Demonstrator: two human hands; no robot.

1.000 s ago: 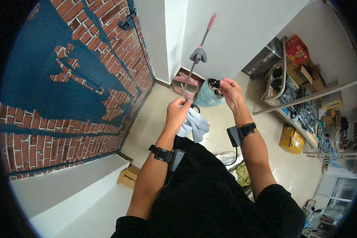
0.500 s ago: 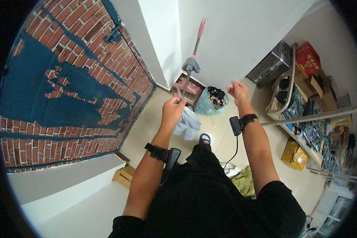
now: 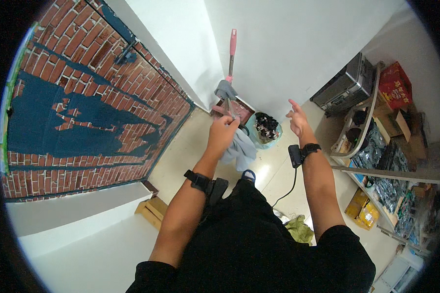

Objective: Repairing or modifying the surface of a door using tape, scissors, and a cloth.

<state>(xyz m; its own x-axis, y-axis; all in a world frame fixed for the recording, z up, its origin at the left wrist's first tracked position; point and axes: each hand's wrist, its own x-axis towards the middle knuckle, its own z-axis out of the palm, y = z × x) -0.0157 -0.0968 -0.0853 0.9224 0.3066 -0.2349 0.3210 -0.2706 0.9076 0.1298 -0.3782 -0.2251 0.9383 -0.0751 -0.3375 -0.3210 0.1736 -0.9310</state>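
The mop (image 3: 231, 63) has a smooth pink plastic grip end on a dull metal shaft, with grey cloth bunched lower down. The pale blue cloth (image 3: 239, 146) under the left hand (image 3: 222, 134) looks soft and matt. The floor (image 3: 190, 151) is glossy tile, the brick wall (image 3: 83, 112) rough with matt blue paint, and the case (image 3: 344, 88) ribbed metal.

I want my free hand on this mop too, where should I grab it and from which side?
Probably grip the bare metal shaft of the mop, above the left hand and below the pink grip. It leans against the white wall, so the right hand, open and empty, should come from the room side, fingers wrapping around the shaft.
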